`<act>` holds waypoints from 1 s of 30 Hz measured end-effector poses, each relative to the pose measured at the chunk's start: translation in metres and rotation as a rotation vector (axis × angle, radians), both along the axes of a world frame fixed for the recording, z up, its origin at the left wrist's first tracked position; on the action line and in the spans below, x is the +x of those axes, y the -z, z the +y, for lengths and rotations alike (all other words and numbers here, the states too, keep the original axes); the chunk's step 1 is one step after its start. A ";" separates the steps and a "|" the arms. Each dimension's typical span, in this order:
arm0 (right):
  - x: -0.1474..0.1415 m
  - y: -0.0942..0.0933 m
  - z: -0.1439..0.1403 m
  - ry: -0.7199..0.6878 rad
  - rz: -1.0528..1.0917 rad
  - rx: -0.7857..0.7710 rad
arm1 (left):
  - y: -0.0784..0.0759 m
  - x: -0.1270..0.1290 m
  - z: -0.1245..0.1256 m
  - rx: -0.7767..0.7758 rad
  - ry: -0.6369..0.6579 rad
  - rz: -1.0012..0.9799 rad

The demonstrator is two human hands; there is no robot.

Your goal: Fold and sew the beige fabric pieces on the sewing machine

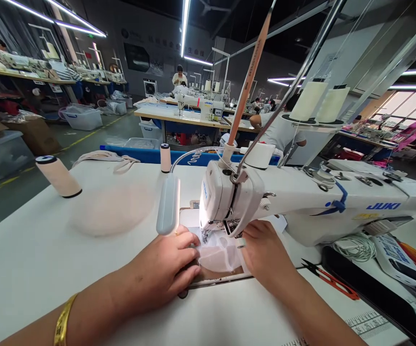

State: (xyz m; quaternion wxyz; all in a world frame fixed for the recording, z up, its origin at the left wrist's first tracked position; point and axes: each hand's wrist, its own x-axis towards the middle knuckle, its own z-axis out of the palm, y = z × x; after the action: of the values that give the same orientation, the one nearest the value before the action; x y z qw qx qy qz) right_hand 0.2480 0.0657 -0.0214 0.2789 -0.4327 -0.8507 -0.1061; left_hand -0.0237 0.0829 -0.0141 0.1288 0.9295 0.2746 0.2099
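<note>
A piece of sheer white fabric (217,257) lies under the needle area of a white sewing machine (229,197). My left hand (175,257) rests palm down at the fabric's left edge, fingers apart, fingertips touching it. On the other side, my right hand (265,250) lies on the fabric's right edge with its fingers stretched forward; the machine head partly hides the fingertips. A lit lamp (168,204) on a bent neck hangs just above my left hand. The needle itself is too small to make out.
A pale sheer fabric piece (112,209) and a peach thread cone (58,177) are on the left; a smaller spool (165,157) stands behind. Orange thread snips (332,278), a black tray (370,293) and a cable coil (354,247) lie right. People work farther back.
</note>
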 end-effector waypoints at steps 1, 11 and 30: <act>0.000 -0.001 -0.001 -0.041 0.044 0.029 | 0.001 0.002 -0.002 0.001 0.014 -0.005; -0.025 0.003 -0.020 -0.294 -0.043 -0.298 | 0.005 0.004 -0.007 -0.025 0.070 -0.048; -0.025 0.013 -0.012 -0.207 -0.022 -0.217 | 0.008 0.014 -0.008 0.191 -0.031 -0.071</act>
State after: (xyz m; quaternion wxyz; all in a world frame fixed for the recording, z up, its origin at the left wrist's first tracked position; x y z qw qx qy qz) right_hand 0.2229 0.0536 -0.0349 0.2305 -0.3689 -0.9003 0.0110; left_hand -0.0096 0.0753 -0.0217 0.0461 0.9251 0.2629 0.2700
